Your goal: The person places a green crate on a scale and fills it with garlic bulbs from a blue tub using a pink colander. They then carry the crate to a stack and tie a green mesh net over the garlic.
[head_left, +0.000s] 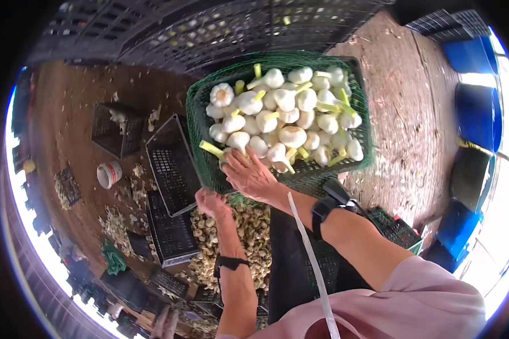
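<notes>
A black crate (357, 79) lined with a green mesh net (194, 121) is heaped with white garlic bulbs (284, 100), many with short green stems. My right hand (247, 174) lies over the crate's near left part, fingers stretched out against the bulbs at the edge. Just outside the near left corner, my left hand (214, 203) is closed in a fist beside the net's edge; whatever its fingers hold is hidden. Below both hands spreads a pile of smaller, browner garlic bulbs (249, 231).
Black crates (172, 164) stand at left, near a white tub (109, 174) and a smaller crate (117, 130). Scraps litter the brown floor. Stacked black crates (220, 34) rise behind the garlic. Blue bins (478, 116) line the right side. A green crate (396, 229) sits lower right.
</notes>
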A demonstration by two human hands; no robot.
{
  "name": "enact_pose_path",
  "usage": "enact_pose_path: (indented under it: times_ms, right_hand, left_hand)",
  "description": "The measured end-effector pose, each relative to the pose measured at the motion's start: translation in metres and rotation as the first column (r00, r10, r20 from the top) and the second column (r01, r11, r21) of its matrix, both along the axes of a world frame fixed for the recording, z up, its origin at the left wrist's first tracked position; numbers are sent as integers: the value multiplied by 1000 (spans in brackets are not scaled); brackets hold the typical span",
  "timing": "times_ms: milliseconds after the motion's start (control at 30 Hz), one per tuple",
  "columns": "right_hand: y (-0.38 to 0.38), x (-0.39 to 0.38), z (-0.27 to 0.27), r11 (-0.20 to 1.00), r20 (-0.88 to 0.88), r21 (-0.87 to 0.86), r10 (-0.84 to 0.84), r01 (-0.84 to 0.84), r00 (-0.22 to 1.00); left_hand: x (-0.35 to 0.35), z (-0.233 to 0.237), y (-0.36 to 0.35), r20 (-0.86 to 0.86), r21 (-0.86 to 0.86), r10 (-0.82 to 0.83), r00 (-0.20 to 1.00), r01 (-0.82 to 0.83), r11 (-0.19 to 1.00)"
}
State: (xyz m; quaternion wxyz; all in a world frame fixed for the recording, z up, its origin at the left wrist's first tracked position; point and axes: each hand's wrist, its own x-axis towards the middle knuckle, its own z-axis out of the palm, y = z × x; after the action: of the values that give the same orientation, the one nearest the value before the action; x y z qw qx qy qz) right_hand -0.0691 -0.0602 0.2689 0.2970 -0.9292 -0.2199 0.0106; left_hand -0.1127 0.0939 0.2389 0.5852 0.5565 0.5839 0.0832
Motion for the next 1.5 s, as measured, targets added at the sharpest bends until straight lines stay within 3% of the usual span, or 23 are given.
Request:
enact_pose_path:
  times_ms: [133,200,267,333,467,533,567,600,667,733,800,833,867,933,967,1067,1100,1133,1233,1300,1333,1400,1500]
  right_hand:
    - [-4,3,11,1000,-41,22,17,-16,999]
    - [-3,1,14,990,-20,121,-73,75,997]
    - [-14,-25,28,969,70,156,-206,193,976]
    - [-61,-53,86,915,-146,342,-175,216,974]
    - [-155,-148,116,842,-234,319,-376,436,897]
    - [-189,-172,114,593,-445,265,-624,760,642]
    - [-201,-186,103,167,-763,254,-571,953,303]
    - [-221,-198,76,137,-788,251,-546,958,285]
    - [-256,-169,96,-140,-955,160,-271,977,118]
    - [-256,-140,90,-111,-953,154,-280,982,117]
    - [-234,-108,83,-3,-891,266,-384,964,244]
    - [-236,-94,79,175,-882,166,-414,970,226]
    - [-228,-83,74,104,-845,105,-515,989,144]
    - [-228,-74,46,32,-617,26,-786,999,42]
    - [-238,-72,51,-117,-640,161,-768,980,13]
    - [-252,-96,57,254,-349,240,-878,937,328]
    - [-254,-108,60,315,-338,236,-860,919,382]
    - [-254,-117,68,375,-333,233,-836,897,436]
    - [-236,-129,85,418,-335,346,-781,840,526]
    - [-238,-120,92,376,-341,335,-806,864,483]
    - [-239,-118,97,370,-348,337,-805,866,480]
    - [-231,-117,115,476,-369,347,-723,808,584]
    - [-237,-115,111,490,-355,344,-721,801,595]
  left_hand:
    - [16,58,3,62,90,-29,998,23,996]
    - [20,82,-9,186,440,-336,923,228,868]
    - [38,120,-34,33,438,-396,918,343,831]
    - [49,144,-61,13,414,-448,894,403,816]
    - [66,155,-71,2,355,-434,901,405,842]
    - [66,154,-67,84,268,-363,928,330,905]
    - [62,145,-57,125,200,-213,969,185,962]
    - [47,124,-23,114,289,-458,882,411,865]
    - [45,120,-5,180,310,-231,956,168,936]
    - [42,195,-85,-69,692,-554,829,440,572]
    - [23,198,-124,-206,711,-878,432,682,169]
    - [11,204,-153,-356,692,-926,129,702,-169]
    - [-6,203,-191,-128,630,-991,-35,769,-109]
    - [-6,197,-234,-572,428,-727,-380,618,-660]
    - [-2,183,-254,-584,416,-730,-355,642,-644]
    - [17,112,-265,-616,523,-669,-416,419,-742]
    - [33,107,-278,-584,300,-583,-565,517,-802]
    - [32,106,-285,-479,570,-736,-478,468,-675]
    - [33,114,-280,-435,591,-642,-631,338,-732]
    - [34,123,-281,-31,-30,-758,-652,758,-651]
    - [33,128,-287,-37,-36,-755,-655,756,-654]
    - [28,137,-292,-260,444,-668,-697,528,-724]
    - [26,139,-294,-396,484,-748,-533,571,-663]
